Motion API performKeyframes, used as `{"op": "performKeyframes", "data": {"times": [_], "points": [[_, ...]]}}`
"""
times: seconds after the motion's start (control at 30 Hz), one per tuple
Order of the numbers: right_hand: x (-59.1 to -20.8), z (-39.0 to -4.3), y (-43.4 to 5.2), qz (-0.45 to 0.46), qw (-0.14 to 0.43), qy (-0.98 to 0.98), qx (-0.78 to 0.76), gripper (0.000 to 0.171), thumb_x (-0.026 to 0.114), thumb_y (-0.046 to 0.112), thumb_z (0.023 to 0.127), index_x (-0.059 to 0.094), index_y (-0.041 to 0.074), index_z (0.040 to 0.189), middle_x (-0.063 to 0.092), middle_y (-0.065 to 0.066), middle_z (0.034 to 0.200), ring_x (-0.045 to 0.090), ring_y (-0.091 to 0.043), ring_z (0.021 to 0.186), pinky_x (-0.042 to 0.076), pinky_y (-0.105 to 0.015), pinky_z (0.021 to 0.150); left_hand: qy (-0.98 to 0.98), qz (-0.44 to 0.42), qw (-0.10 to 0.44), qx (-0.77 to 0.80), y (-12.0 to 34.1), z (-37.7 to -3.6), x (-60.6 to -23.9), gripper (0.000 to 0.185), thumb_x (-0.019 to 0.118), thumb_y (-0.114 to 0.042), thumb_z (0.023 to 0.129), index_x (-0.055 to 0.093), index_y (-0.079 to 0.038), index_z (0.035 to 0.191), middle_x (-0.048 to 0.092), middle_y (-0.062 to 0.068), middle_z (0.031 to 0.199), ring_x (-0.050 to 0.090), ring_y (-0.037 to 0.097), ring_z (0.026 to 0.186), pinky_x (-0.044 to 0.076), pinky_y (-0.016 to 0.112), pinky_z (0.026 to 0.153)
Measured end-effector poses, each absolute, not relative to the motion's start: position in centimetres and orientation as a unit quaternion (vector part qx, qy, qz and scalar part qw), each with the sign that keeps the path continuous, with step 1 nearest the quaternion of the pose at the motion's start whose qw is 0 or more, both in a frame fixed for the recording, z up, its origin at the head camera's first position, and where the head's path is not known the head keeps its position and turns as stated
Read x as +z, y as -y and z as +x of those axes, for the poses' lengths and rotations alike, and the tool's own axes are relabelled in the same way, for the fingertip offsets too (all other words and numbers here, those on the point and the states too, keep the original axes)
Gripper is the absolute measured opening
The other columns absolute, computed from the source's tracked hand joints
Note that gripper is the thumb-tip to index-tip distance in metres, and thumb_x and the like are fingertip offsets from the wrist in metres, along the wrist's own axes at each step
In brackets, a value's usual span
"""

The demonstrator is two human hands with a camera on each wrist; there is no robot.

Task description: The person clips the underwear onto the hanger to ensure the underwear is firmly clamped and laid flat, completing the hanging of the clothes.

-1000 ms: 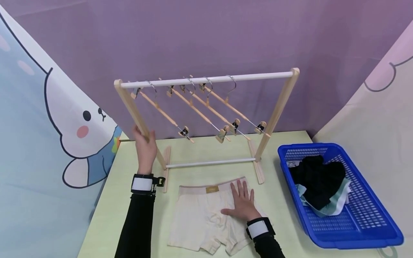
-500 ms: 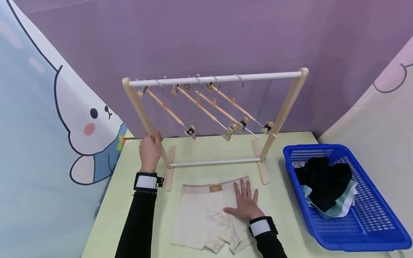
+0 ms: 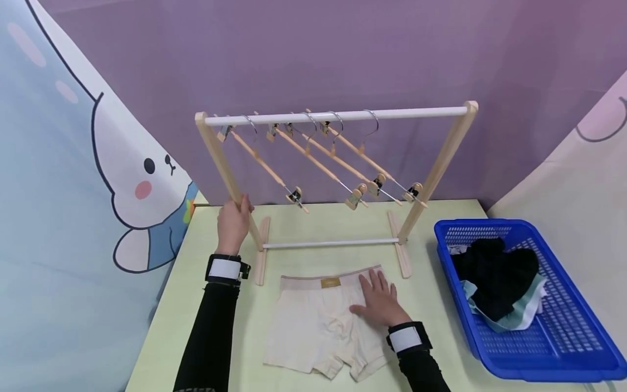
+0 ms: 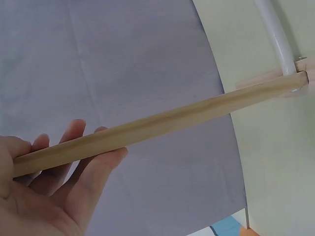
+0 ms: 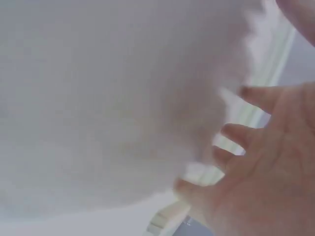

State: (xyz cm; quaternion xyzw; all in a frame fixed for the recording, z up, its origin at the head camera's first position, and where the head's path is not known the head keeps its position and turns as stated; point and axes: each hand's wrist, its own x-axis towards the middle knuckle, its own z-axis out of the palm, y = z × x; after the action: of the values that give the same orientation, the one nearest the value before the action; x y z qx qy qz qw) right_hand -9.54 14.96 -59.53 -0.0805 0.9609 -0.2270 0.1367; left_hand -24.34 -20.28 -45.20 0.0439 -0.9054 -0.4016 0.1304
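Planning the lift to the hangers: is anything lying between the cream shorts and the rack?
Nothing visible. The cream shorts lie flat under the right hand, and bare table separates them from the rack. The left hand grips the rack's left post.

Small wooden clothes rack [image 3: 222, 163] standing upright on the table, white top rail, slanted pale post gripped low by the left hand [image 3: 233, 223], cream boxer shorts [image 3: 318, 326] lying flat just in front, waistband toward the rack, apparently smooth, right hand [image 3: 379, 302] flat on them

Soft, even room light, faint shadows; the right-wrist view is washed-out and blurred beside the fingers [image 5: 256, 96]; head view bends at edges.
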Motion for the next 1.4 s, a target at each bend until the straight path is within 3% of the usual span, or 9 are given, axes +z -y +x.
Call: {"op": "performKeyframes", "data": {"times": [0.17, 0.4, 0.63, 0.83, 0.93, 1.07, 1.2, 1.4], "points": [[-56.4, -11.9, -16.4, -0.051, 0.058, -0.961, -0.265, 0.074, 0.067, 0.037, 0.093, 0.039, -0.009, 0.144, 0.021, -0.035, 0.155, 0.013, -0.052, 0.145, 0.017, -0.067, 0.113, 0.904, 0.055, 0.133, -0.403, 20.5, -24.4, -45.0, 0.051, 0.036, -0.040, 0.108, 0.066, -0.003, 0.091, 0.067, 0.018, 0.082, 0.058, 0.027, 0.063, 0.045, 0.034, 0.052], [-49.6, -12.9, -18.2, 0.024, -0.083, -0.900, -0.427, 0.061, 0.057, 0.029, 0.102, 0.035, -0.008, 0.145, 0.037, -0.032, 0.144, 0.039, -0.047, 0.133, 0.036, -0.062, 0.105, 0.903, 0.051, 0.127, -0.406, 20.3, -24.3, -45.1, 0.051, 0.036, -0.039, 0.108, 0.067, -0.001, 0.092, 0.069, 0.019, 0.084, 0.054, 0.026, 0.058, 0.042, 0.035, 0.049], [-43.2, -12.8, -18.4, -0.027, -0.229, -0.812, -0.536, 0.048, 0.053, 0.014, 0.104, 0.037, -0.005, 0.145, 0.045, -0.023, 0.145, 0.043, -0.035, 0.136, 0.037, -0.052, 0.110, 0.905, 0.059, 0.128, -0.402, 20.2, -24.3, -45.0, 0.052, 0.036, -0.041, 0.108, 0.068, -0.001, 0.094, 0.071, 0.018, 0.089, 0.062, 0.029, 0.064, 0.046, 0.036, 0.052], [-40.3, -12.3, -17.9, -0.039, -0.275, -0.780, -0.561, 0.045, 0.049, 0.010, 0.105, 0.037, 0.001, 0.148, 0.048, -0.012, 0.145, 0.047, -0.019, 0.134, 0.038, -0.018, 0.106, 0.905, 0.058, 0.127, -0.401, 20.2, -24.2, -45.3, 0.051, 0.037, -0.038, 0.108, 0.068, -0.001, 0.092, 0.072, 0.018, 0.089, 0.062, 0.030, 0.064, 0.046, 0.037, 0.053], [-39.5, -12.6, -17.4, -0.052, -0.302, -0.765, -0.567, 0.050, 0.055, 0.000, 0.100, 0.038, -0.002, 0.146, 0.047, -0.015, 0.145, 0.047, -0.017, 0.131, 0.040, -0.022, 0.106, 0.905, 0.060, 0.120, -0.403, 20.2, -24.1, -45.1, 0.050, 0.037, -0.038, 0.108, 0.068, -0.001, 0.093, 0.072, 0.019, 0.093, 0.067, 0.034, 0.074, 0.049, 0.039, 0.058], [-38.7, -13.4, -16.6, -0.078, -0.338, -0.752, -0.560, 0.053, 0.062, -0.009, 0.093, 0.043, -0.005, 0.142, 0.049, -0.020, 0.142, 0.048, -0.023, 0.131, 0.041, -0.026, 0.107, 0.902, 0.069, 0.123, -0.408, 20.4, -23.9, -45.1, 0.050, 0.038, -0.037, 0.108, 0.068, 0.000, 0.094, 0.072, 0.019, 0.094, 0.066, 0.034, 0.074, 0.049, 0.040, 0.058], [-38.2, -13.8, -16.3, -0.082, -0.368, -0.746, -0.549, 0.046, 0.063, -0.006, 0.093, 0.051, -0.002, 0.138, 0.058, -0.017, 0.135, 0.055, -0.024, 0.126, 0.042, -0.025, 0.105, 0.904, 0.071, 0.123, -0.403, 20.2, -23.9, -45.3, 0.052, 0.037, -0.039, 0.108, 0.069, -0.001, 0.093, 0.072, 0.017, 0.091, 0.065, 0.032, 0.070, 0.047, 0.038, 0.056], [-38.0, -13.8, -16.3, -0.083, -0.379, -0.737, -0.554, 0.041, 0.068, -0.004, 0.090, 0.058, 0.000, 0.130, 0.067, -0.020, 0.120, 0.066, -0.014, 0.112, 0.049, -0.021, 0.096, 0.905, 0.075, 0.120, -0.400, 20.0, -24.0, -45.3, 0.052, 0.036, -0.042, 0.107, 0.067, -0.005, 0.090, 0.071, 0.017, 0.088, 0.062, 0.029, 0.066, 0.045, 0.035, 0.053]]}}
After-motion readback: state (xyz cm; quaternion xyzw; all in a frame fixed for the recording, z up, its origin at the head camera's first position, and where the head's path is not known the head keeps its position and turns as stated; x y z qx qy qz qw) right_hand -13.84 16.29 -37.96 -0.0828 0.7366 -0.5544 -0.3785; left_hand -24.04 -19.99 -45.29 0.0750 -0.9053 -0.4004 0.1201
